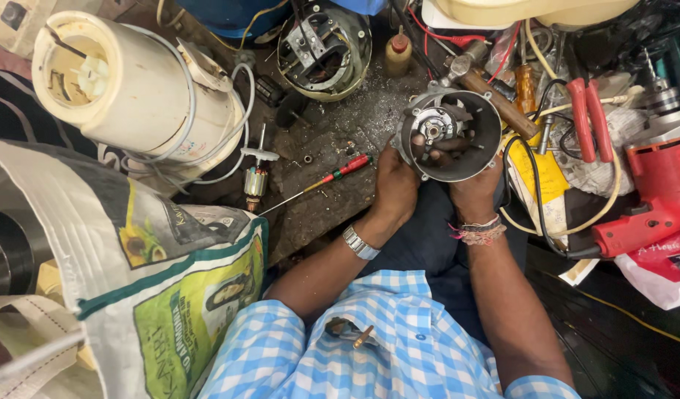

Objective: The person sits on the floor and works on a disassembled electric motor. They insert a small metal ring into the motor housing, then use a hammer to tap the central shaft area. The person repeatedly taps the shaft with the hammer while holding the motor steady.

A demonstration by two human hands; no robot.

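I hold a round grey metal motor housing over my lap with both hands. My left hand grips its left rim, with a steel watch on that wrist. My right hand cups the housing from below, and its fingers reach inside the open bowl beside the bearing plate. Thread bands circle the right wrist.
A red-handled screwdriver and a small armature lie on the dark worktop. A cream mixer body with white cord sits at the left, a printed sack below it. Red pliers, a red drill and a hammer crowd the right.
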